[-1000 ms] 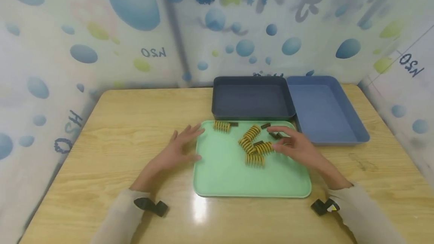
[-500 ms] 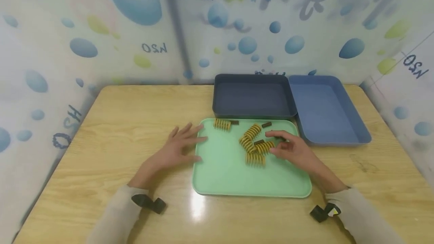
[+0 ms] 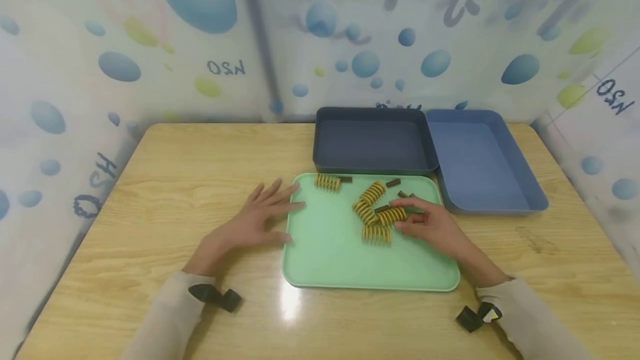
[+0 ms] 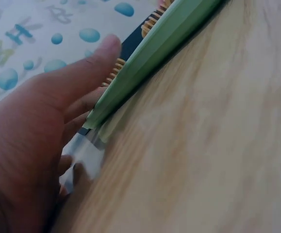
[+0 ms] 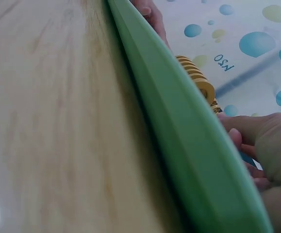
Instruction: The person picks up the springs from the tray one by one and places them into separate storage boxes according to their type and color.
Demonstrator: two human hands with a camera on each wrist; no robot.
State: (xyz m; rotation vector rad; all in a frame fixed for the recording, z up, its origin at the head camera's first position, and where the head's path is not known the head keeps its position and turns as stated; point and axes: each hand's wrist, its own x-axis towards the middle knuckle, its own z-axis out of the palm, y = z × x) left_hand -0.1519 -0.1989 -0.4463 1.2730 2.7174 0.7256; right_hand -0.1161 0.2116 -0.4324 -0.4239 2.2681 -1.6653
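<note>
Several yellow coil springs (image 3: pixel 376 234) lie clustered mid-right on the pale green tray (image 3: pixel 330 260); another yellow spring (image 3: pixel 327 183) is at its back left. Small dark springs (image 3: pixel 393 183) lie among and behind them. My right hand (image 3: pixel 437 226) has its thumb and index finger around the right end of one yellow spring (image 3: pixel 391 216), in a pinch. In the right wrist view the thumb (image 5: pixel 242 125) is beside the coils, and the other fingertips are mostly hidden. My left hand (image 3: pixel 252 224) rests spread at the tray's left edge, fingertips at the rim, holding nothing.
A dark navy tray (image 3: pixel 375 166) stands right behind the green one. A blue tray (image 3: pixel 492 209) is beside it, further right. All stand on a wooden table (image 3: pixel 215 154) against a patterned wall (image 3: pixel 200 60).
My right thumb and index finger have come down and leftward around the yellow spring's end, uncovering part of a dark spring behind. My left hand stays at the tray's edge, fingers slightly more spread.
</note>
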